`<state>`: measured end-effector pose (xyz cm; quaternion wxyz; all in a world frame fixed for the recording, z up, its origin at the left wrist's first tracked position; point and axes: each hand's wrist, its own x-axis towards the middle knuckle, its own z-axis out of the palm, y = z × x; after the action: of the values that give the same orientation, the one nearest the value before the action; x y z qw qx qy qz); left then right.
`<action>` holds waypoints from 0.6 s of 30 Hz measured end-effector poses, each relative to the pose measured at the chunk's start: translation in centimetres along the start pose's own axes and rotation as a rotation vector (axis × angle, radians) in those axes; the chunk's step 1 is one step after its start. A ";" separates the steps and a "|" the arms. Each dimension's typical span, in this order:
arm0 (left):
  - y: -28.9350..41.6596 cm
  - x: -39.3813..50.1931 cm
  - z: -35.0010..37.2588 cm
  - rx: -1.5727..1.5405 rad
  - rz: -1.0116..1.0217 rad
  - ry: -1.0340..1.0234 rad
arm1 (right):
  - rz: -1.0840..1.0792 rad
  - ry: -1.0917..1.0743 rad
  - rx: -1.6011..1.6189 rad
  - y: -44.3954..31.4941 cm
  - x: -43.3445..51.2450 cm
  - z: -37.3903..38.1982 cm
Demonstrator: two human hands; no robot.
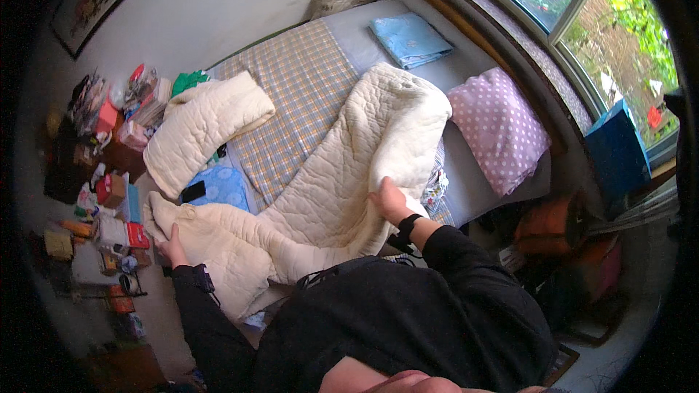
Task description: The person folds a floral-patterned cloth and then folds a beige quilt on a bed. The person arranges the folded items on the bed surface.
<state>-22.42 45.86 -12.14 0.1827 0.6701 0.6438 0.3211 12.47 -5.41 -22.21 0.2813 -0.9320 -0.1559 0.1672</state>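
Note:
A cream quilted pad stretches across the near side of the bed, its right part folded over in a thick roll. My left hand grips its left edge, the fingers partly hidden behind the cloth. On the right, my right hand holds the folded edge, thumb on top and the other fingers out of sight. Part of the pad hangs against my body. Farther left lies a second cream quilted piece, folded, apart from my hands. Beneath both, a plaid sheet covers the middle of the bed.
A pink polka-dot pillow and a folded blue cloth lie toward the window. A black phone rests on blue patterned fabric. Boxes and clutter crowd the left side. A blue box stands by the sill.

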 end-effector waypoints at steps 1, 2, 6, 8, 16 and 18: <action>1.4 -0.3 0.6 0.270 0.098 0.195 | -0.013 -0.046 -0.006 -0.6 0.1 0.1; 3.4 -1.0 2.2 0.101 0.366 0.119 | -0.074 -0.071 0.024 -1.1 -0.1 0.2; 11.2 -11.3 10.9 -0.077 0.327 -0.834 | -0.225 -0.183 0.057 -2.7 0.0 0.7; 14.2 -19.5 13.5 -0.161 0.332 -1.437 | -0.286 -0.243 0.080 -3.2 0.3 1.2; 21.7 -36.6 23.2 -0.140 0.139 -1.172 | -0.481 -0.347 0.198 -2.3 -0.5 2.1; 20.9 -36.2 24.0 -0.248 0.126 -1.259 | -0.529 -0.453 0.270 -0.7 0.0 0.7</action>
<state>10.47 12.20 -22.89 0.5825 0.7406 0.3310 -0.0515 12.06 -4.56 -22.33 0.3934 -0.7535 -0.4260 0.3097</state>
